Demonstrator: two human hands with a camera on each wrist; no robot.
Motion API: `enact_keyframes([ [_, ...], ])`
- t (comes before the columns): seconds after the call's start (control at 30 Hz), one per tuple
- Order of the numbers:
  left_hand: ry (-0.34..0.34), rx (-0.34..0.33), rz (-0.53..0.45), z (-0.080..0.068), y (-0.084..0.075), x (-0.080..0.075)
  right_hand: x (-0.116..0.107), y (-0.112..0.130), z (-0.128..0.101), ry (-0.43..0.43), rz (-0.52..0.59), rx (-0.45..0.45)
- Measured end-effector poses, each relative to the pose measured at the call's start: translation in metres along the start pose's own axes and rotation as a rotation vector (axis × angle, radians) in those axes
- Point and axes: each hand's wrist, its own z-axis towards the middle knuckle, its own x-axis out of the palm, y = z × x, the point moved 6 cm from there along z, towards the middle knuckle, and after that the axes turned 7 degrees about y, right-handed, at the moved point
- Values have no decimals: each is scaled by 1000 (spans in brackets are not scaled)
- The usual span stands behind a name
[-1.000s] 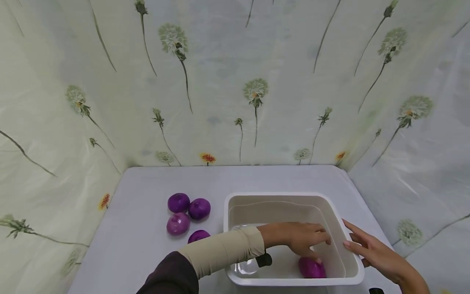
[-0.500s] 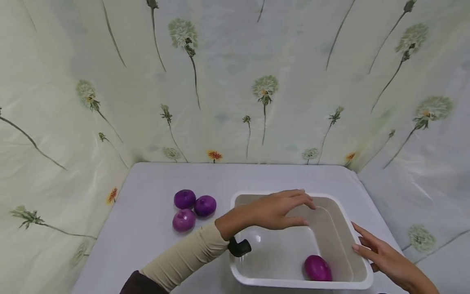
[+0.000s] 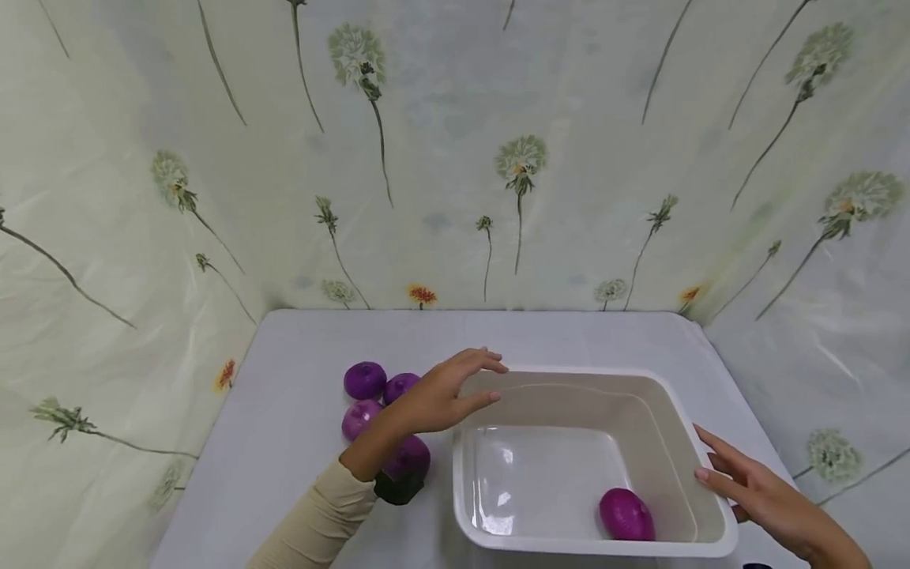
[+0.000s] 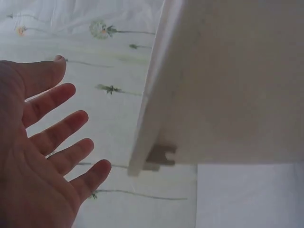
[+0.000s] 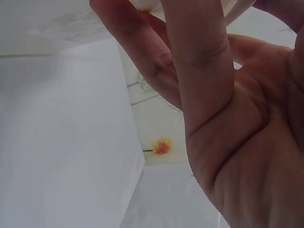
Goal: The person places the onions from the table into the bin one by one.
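Observation:
My left hand [image 3: 444, 395] is over the left rim of a white plastic tub [image 3: 579, 547], its fingers loosely extended and nothing in them. In the left wrist view the fingers [image 4: 59, 130] are spread beside the tub's outer wall [image 4: 228, 90]. One red onion [image 3: 626, 514] lies on the tub floor, near the front right corner. Several more red onions [image 3: 365, 380] are clustered on the table left of the tub, partly hidden by my left hand and wrist. My right hand [image 3: 757, 486] holds the tub's right rim, thumb at the edge and fingers outside.
A white cloth covers the table [image 3: 298, 395]. Behind it and at both sides hangs a dandelion-patterned sheet [image 3: 455, 174]. A dark wrist mount [image 3: 400, 487] is strapped under my left wrist, and a small dark object [image 3: 757, 566] shows at the bottom right edge.
My left hand has come up from beside the onion inside the tub and moved left to the tub's left rim, leaving that onion there. The right hand stays at the right rim.

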Motion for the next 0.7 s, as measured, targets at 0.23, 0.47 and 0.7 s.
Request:
enact_keyframes([
  [0.23,-160,-140,-96,-45,58,-8,1,1,2,1,18,21],
  [0.47,-335,-344,-113,-106,117,-14,1,-1,3,3,21,30],
  [0.7,-418,-583,-187,-156,166,-4,-1,-4,2,-6,15,48],
])
